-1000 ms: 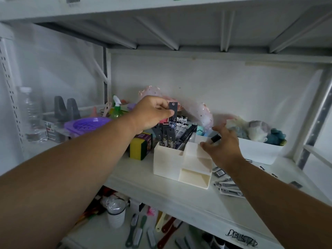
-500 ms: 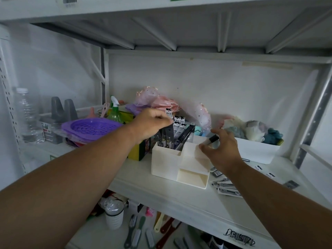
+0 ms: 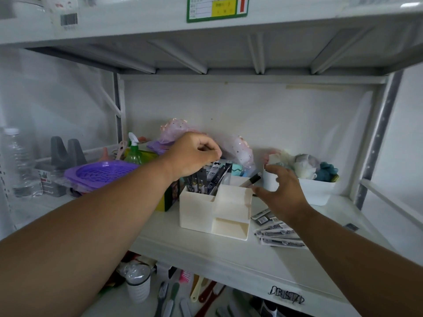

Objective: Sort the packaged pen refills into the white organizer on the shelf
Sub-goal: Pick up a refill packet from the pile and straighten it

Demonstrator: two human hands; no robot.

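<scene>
A: White metal shelving [image 3: 229, 257] fills the view, ribbed braces [image 3: 178, 58] under the upper board, soft even light

B: Pale back wall [image 3: 251, 120] behind, perforated upright [image 3: 380, 138] on the right, green-framed label [image 3: 217, 8] up top

left hand [image 3: 192, 154]: showing bare, no glove, ring or watch | right hand [image 3: 282, 193]: showing bare likewise | both forearms: reaching in unsleeved, no cuff or band showing anywhere along them
</scene>
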